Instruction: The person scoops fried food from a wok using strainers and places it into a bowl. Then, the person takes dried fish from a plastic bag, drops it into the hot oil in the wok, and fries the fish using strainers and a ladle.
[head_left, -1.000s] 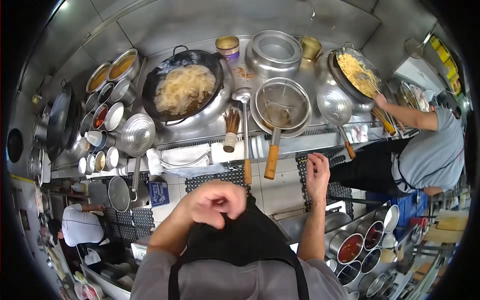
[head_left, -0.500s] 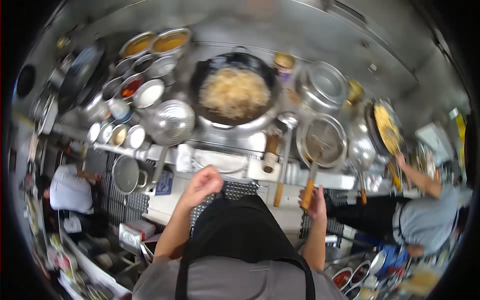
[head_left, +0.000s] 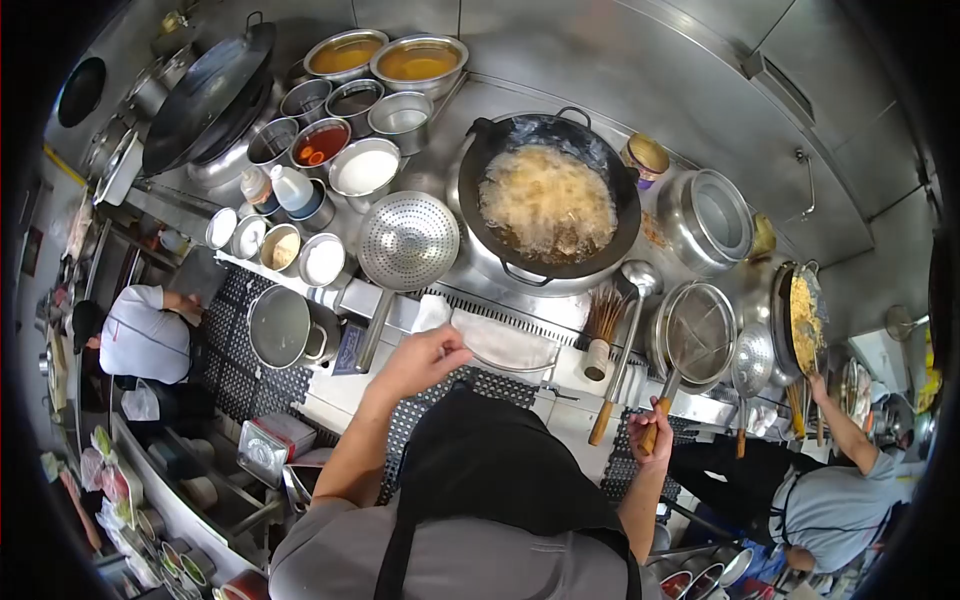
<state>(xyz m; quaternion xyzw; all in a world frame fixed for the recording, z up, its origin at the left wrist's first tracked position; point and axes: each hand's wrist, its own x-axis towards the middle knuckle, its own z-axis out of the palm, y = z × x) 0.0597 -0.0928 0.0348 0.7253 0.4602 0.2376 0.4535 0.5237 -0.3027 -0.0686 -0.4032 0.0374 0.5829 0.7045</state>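
My right hand (head_left: 653, 440) is wrapped around the wooden handle of a mesh strainer (head_left: 700, 325), whose round basket sits over a metal pot at the counter's front. My left hand (head_left: 425, 362) hovers by a folded white cloth (head_left: 505, 342) on the counter edge, fingers curled in with nothing visible in them. In front of me a black wok (head_left: 625, 225) holds pale food (head_left: 545, 200) in foaming, bubbling oil. A ladle (head_left: 628, 345) and a bamboo brush (head_left: 602, 330) lie between the wok and the strainer.
A perforated skimmer (head_left: 408, 240) lies left of the wok, beside a white-filled container (head_left: 365, 168) and several other containers. A large pot (head_left: 285, 325) stands below at left. On the right, a co-worker (head_left: 845, 500) reaches to a pan of yellow food (head_left: 803, 320); another person (head_left: 145, 335) is at left.
The view has turned and sharpened, so the wok and counter appear further right. My right hand's fingers, loose around the strainer handle before, now close on it. My left hand stays curled.
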